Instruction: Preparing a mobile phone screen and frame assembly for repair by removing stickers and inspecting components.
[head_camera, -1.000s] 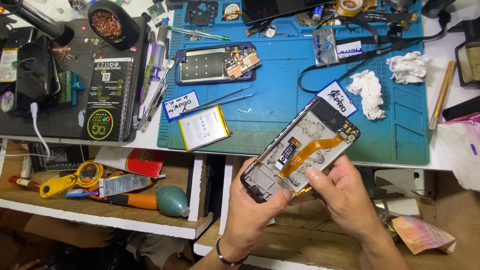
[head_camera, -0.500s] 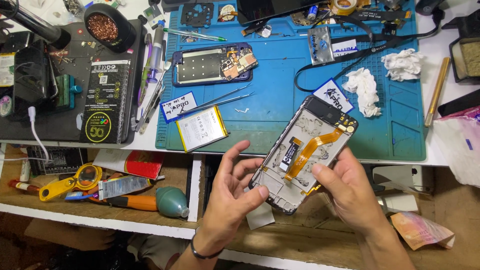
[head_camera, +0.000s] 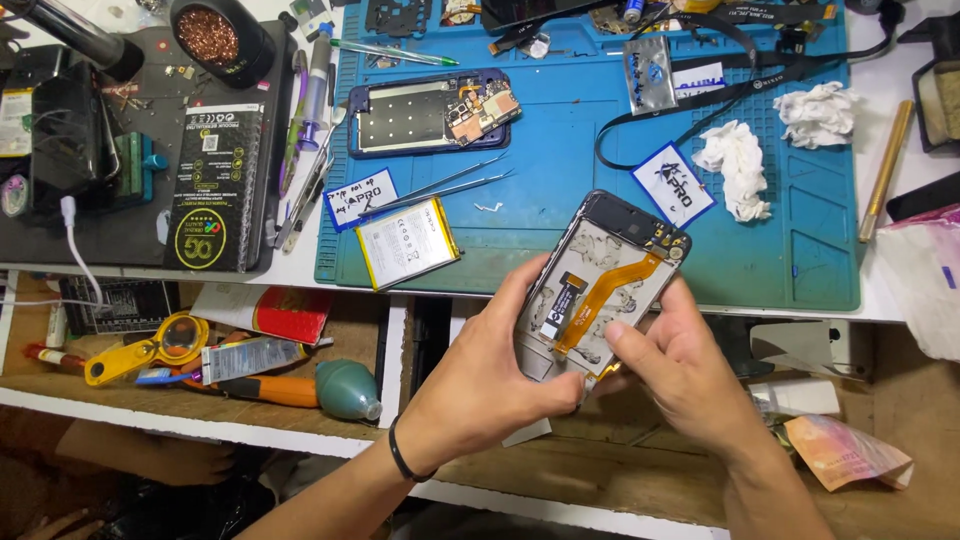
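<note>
Phone frame (head_camera: 603, 285), opened, w/ orange flex cable (head_camera: 610, 300) exposed, held tilted in the air just in front of the bench edge, below the blue mat (head_camera: 560, 220). Left hand (head_camera: 480, 385) closed around the lower left edge, thumb across the bottom; right hand (head_camera: 680, 365) pinching the lower right side, fingertips near the flex. Likely light, stiff and thin; the flex and connectors look fragile, so hold by the rim, not the ribbon. On the mat: second opened phone (head_camera: 430, 110), battery (head_camera: 407, 243), tweezers (head_camera: 440, 190), tissue wads (head_camera: 735, 165).
</note>
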